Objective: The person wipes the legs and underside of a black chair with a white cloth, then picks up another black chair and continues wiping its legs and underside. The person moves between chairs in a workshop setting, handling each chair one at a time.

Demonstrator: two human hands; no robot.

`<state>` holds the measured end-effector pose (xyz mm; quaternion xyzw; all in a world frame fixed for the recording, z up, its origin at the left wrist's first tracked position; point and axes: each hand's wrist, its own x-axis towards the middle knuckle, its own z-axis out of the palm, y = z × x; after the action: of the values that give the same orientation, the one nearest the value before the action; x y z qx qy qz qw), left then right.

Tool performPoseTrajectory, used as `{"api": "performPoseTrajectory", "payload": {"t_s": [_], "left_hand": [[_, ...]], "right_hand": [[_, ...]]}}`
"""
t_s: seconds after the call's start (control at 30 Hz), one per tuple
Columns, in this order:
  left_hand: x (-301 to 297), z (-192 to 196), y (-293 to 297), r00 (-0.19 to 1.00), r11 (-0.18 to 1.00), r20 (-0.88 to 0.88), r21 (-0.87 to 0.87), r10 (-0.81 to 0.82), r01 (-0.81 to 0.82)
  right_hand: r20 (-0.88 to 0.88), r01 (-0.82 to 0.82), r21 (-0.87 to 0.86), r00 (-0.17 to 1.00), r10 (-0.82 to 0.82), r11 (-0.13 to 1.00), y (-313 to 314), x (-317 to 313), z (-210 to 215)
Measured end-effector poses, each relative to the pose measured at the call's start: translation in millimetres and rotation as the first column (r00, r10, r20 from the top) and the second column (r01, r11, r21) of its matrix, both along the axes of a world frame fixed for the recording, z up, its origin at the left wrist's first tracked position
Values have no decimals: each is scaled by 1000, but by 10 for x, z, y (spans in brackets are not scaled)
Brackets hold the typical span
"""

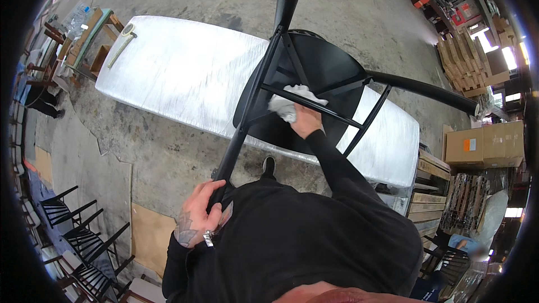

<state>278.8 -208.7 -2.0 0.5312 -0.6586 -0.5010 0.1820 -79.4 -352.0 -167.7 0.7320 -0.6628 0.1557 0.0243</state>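
A black stool or chair (331, 59) rests upside down on a long table (179, 73) wrapped in shiny clear film, its legs pointing up and outward. My left hand (196, 213) is closed round the end of the leg nearest me, thumb and fingers on either side. My right hand (307, 122) reaches between the legs and presses a crumpled white cloth (285, 104) against the underside of the seat. Part of that hand and cloth is hidden behind a crossbar (314, 104). The fingers under the cloth are partly out of sight.
A ring-shaped roll and a stick-like tool (122, 50) lie at the table's left end. Black spindle-back chairs (84, 241) stand at lower left. Cardboard boxes (485, 145) and wooden pallets (463, 62) are stacked on the right. A workbench (90, 39) stands at far left, a person's legs near it.
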Motion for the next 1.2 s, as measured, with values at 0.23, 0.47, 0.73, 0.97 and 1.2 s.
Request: {"api": "performPoseTrajectory", "payload": {"t_s": [0.23, 0.47, 0.73, 0.97, 1.2], "left_hand": [[-3, 15, -49, 999, 998, 11, 50, -33, 32], [-11, -36, -38, 999, 994, 0, 101, -34, 33], [100, -225, -80, 977, 978, 59, -40, -203, 206], [33, -118, -128, 972, 972, 39, 47, -232, 231], [8, -37, -276, 895, 915, 197, 39, -401, 402]], "right_hand": [[-56, -130, 510, 982, 183, 850, -189, 792, -563], [113, -32, -42, 993, 36, 999, 200, 166, -453], [133, 664, 49, 736, -663, 746, 881, -561, -832], [88, 475, -192, 880, -467, 859, 166, -474, -705], [-104, 619, 186, 785, -611, 763, 954, -691, -577]]}}
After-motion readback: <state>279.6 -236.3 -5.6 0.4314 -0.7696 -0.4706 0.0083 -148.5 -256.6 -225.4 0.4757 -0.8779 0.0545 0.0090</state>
